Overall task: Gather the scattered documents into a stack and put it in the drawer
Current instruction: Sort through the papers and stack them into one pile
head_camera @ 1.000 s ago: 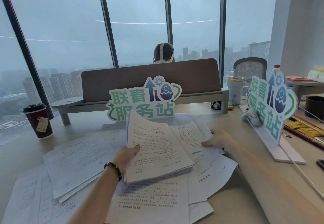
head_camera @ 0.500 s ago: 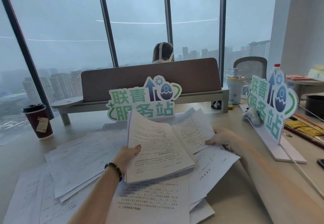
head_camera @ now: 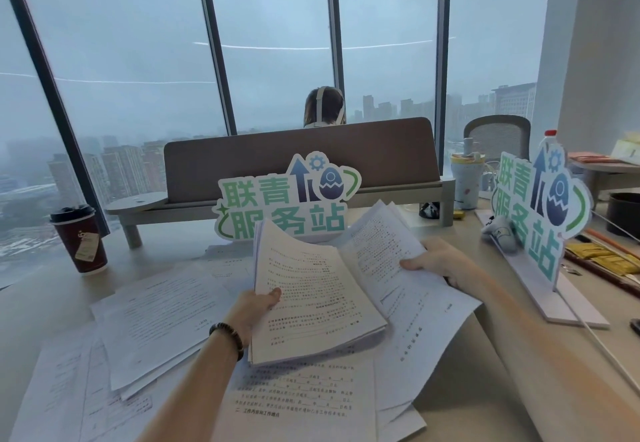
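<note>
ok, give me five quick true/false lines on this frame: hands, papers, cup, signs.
1. The left hand grips a thick stack of papers. True.
2. The right hand lies empty on the desk. False: it holds a smaller sheaf of pages, lifted beside the stack.
3. The coffee cup stands to the right of the papers. False: it stands at the far left, near the window.
4. Loose sheets still lie scattered on the desk. True.
5. Only one green sign is in view. False: there are two, one in the middle and one at the right.
</note>
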The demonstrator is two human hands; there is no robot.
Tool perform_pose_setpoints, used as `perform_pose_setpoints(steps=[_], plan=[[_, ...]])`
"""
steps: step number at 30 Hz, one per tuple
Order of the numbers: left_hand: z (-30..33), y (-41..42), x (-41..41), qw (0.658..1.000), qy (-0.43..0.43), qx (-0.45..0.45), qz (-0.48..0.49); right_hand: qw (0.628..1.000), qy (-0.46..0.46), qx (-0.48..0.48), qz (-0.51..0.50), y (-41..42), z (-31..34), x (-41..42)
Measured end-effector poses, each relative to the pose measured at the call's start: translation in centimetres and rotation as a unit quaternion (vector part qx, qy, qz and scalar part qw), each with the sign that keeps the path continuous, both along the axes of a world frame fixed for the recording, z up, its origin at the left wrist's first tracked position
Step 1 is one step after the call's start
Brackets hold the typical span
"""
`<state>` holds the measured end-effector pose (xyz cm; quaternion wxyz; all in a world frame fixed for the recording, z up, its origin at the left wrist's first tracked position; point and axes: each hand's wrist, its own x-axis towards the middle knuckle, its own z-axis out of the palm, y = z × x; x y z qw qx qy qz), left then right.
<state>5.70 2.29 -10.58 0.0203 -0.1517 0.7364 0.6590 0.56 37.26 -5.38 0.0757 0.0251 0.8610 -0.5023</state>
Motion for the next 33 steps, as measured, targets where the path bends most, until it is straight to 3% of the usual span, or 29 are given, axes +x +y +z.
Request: perform_pose_setpoints(steps=[21, 28, 33], plan=[[0.1, -0.1, 0.0, 1.0, 0.013, -0.002, -0.015, 0.985, 0.12, 0.114, 0.039, -5.1, 13.5, 1.6], [0.2, 0.1, 0.3, 1.0, 0.019, 0.011, -0.013, 0.976, 0.192, 0.095, 0.042, -6.0, 17.2, 3.3], [0.3, -0.1, 0.0, 0.999, 0.014, 0.034, -0.017, 0.97, 0.238, -0.003, 0.058, -5.4, 19.0, 5.3]])
